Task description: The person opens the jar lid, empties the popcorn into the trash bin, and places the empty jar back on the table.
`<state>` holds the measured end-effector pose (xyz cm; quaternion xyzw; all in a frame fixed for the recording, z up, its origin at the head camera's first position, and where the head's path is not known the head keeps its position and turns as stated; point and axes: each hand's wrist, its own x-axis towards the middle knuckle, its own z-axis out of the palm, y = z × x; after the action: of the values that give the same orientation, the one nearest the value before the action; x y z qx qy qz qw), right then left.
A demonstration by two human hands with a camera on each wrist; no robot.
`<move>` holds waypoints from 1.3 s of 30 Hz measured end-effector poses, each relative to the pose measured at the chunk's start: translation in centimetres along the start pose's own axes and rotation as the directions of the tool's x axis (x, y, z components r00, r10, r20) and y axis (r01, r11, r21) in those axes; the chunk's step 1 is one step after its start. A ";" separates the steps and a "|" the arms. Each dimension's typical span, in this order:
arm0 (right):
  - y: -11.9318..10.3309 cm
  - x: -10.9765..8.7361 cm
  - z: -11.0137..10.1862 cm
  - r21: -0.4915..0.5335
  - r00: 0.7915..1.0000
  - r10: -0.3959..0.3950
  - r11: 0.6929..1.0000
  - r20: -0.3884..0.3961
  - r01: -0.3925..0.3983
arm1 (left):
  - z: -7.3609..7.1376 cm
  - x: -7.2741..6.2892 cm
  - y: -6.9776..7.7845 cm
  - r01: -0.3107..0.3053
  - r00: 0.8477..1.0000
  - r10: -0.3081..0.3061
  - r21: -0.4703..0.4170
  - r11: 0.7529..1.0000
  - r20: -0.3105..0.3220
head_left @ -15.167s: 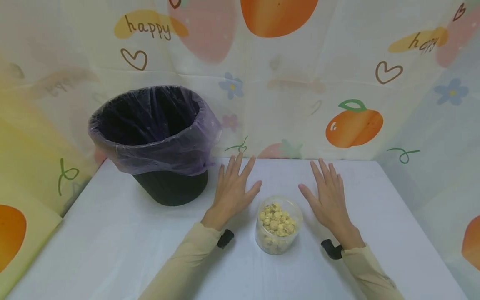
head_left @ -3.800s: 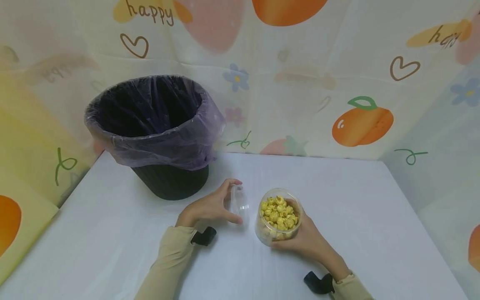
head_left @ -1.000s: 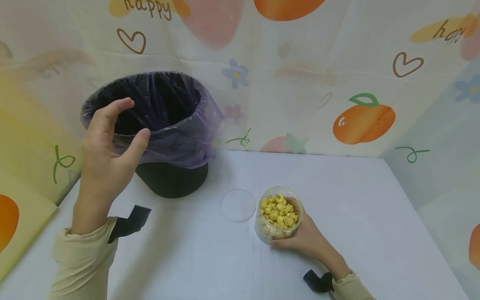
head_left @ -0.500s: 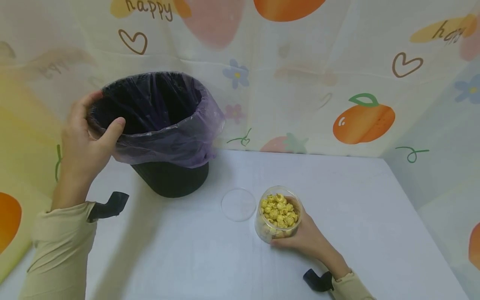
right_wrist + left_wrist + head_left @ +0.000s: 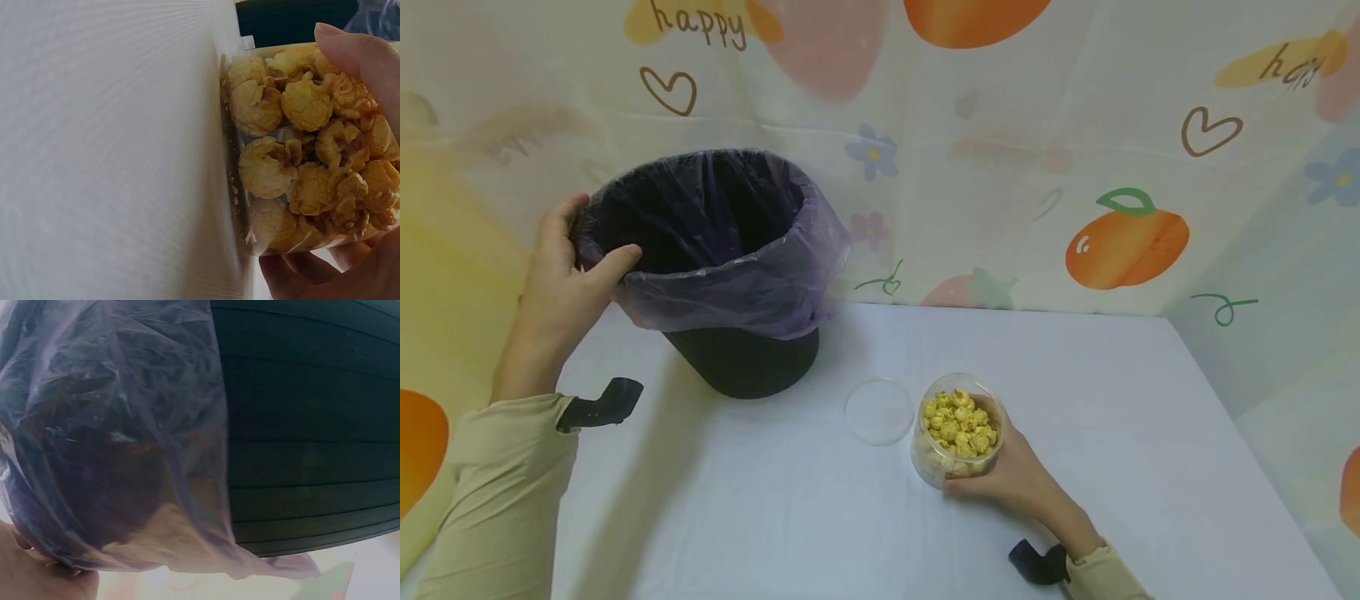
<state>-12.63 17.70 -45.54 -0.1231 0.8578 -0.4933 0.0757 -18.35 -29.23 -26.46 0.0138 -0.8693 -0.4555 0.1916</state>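
Observation:
At the bin's left side my left hand grips the rim of the dark trash can, thumb over the near edge and fingers behind. A translucent purple bin bag lines the can and folds down outside; the left wrist view shows this bag against the ribbed wall. My right hand holds a clear plastic jar upright on the table, thumb in front and fingers round the back. Yellow popcorn fills much of the uncovered jar. Close beside it lies a clear round lid.
The white table extends around the jar and lid. Behind it hangs a printed cloth with fruit and flower pictures, which also lines both sides. The bin stands at the back left.
Both hands were empty at first. Later my left hand held the lid, now flat on the table, then moved left and took hold of the bin's rim. My right hand stays on the jar.

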 end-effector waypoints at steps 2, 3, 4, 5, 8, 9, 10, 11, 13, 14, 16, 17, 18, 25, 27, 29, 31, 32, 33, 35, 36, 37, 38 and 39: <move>0.0 0.0 0.0 -0.004 1.000 0.000 1.000 -0.001 0.000 | 0.1 0.0 -0.1 0.008 1.000 -0.008 0.001 1.000 -0.001; 0.0 0.0 0.0 -0.008 1.000 -0.006 1.000 -0.003 0.006 | 0.2 0.0 -0.1 0.008 1.000 -0.008 -0.007 1.000 -0.003; -0.1 0.0 -0.1 -0.014 1.000 -0.006 1.000 -0.004 0.005 | 0.2 0.0 -0.2 0.009 1.000 -0.009 -0.013 1.000 -0.004; -0.2 0.0 -0.1 -0.019 1.000 -0.009 1.000 -0.005 0.009 | 0.3 0.0 -0.2 0.012 1.000 -0.012 -0.018 1.000 -0.003; -0.5 -0.1 -0.2 -0.036 1.000 -0.021 0.999 -0.008 0.021 | 0.5 0.1 -0.3 0.013 1.000 -0.013 -0.032 0.999 -0.009; -0.6 0.0 -0.3 -0.045 0.999 -0.030 0.999 -0.013 0.029 | 0.5 0.0 -0.3 0.012 1.000 -0.013 -0.035 0.999 -0.012; -0.8 0.1 -0.4 -0.053 0.999 -0.038 0.998 -0.019 0.037 | 0.6 0.0 -0.4 0.013 1.000 -0.014 -0.038 0.999 -0.015; -1.1 0.2 -0.6 -0.059 0.998 -0.049 0.997 -0.026 0.047 | 0.6 0.0 -0.4 0.012 1.000 -0.013 -0.040 0.999 -0.020; -1.8 0.5 -1.0 -0.073 0.997 -0.073 0.995 -0.040 0.070 | 0.7 0.0 -0.5 0.007 1.000 -0.008 -0.048 0.999 -0.029; -2.2 0.8 -1.2 -0.072 0.996 -0.082 0.994 -0.048 0.078 | 0.7 0.0 -0.5 0.005 0.999 -0.007 -0.049 0.999 -0.032; -3.2 1.3 -1.9 -0.073 0.994 -0.091 0.994 -0.055 0.086 | 0.7 0.0 -0.6 -0.002 0.999 0.000 -0.055 0.998 -0.034; -3.7 1.6 -2.2 -0.070 0.994 -0.093 0.994 -0.056 0.089 | 0.7 0.0 -0.6 -0.005 0.999 0.003 -0.057 0.998 -0.034; -4.3 1.9 -2.6 -0.069 0.994 -0.098 0.993 -0.056 0.094 | 0.7 0.0 -0.6 -0.007 0.999 0.005 -0.059 0.998 -0.033; -8.1 4.3 -4.4 -0.095 0.977 -0.207 0.975 -0.056 0.201 | 0.6 -0.1 -0.8 0.002 1.000 -0.004 -0.071 0.998 -0.028; -9.0 4.9 -4.6 -0.095 0.965 -0.258 0.963 -0.056 0.252 | 0.6 -0.1 -0.8 0.002 0.999 -0.005 -0.071 0.997 -0.032; -9.8 5.4 -4.7 -0.104 0.953 -0.297 0.951 -0.055 0.291 | 0.7 -0.2 -0.8 0.007 0.999 -0.010 -0.066 0.998 -0.034; -10.6 5.9 -4.8 -0.118 0.946 -0.321 0.942 -0.051 0.314 | 0.7 -0.2 -0.8 0.011 0.999 -0.013 -0.056 0.998 -0.040; -10.9 6.2 -4.8 -0.129 0.944 -0.326 0.939 -0.049 0.318 | 0.7 -0.2 -0.8 0.012 0.999 -0.015 -0.052 0.999 -0.044; -11.3 6.4 -4.9 -0.141 0.944 -0.326 0.938 -0.047 0.317 | 0.7 -0.2 -0.9 0.015 0.999 -0.017 -0.050 0.999 -0.043; -12.0 6.9 -5.1 -0.156 0.944 -0.326 0.936 -0.043 0.316 | 0.7 -0.1 -0.9 0.015 0.999 -0.017 -0.053 0.998 -0.042; -12.4 7.1 -5.2 -0.161 0.945 -0.324 0.936 -0.042 0.314 | 0.7 -0.1 -0.9 0.015 0.999 -0.017 -0.054 0.998 -0.040; -12.8 7.4 -5.3 -0.161 0.945 -0.326 0.935 -0.039 0.316 | 0.7 -0.1 -0.9 0.014 0.999 -0.017 -0.058 0.998 -0.037; -13.3 7.7 -5.5 -0.165 0.943 -0.330 0.933 -0.037 0.320 | 0.8 0.0 -1.0 0.013 0.999 -0.015 -0.058 0.998 -0.037; -13.7 8.0 -5.6 -0.168 0.941 -0.337 0.930 -0.034 0.327 | 0.8 0.0 -1.0 0.013 0.999 -0.015 -0.062 0.998 -0.037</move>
<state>-19.80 13.45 -30.91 -0.2566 0.8634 -0.4320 -0.0455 -18.73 -29.15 -27.65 0.0225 -0.8508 -0.4832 0.2051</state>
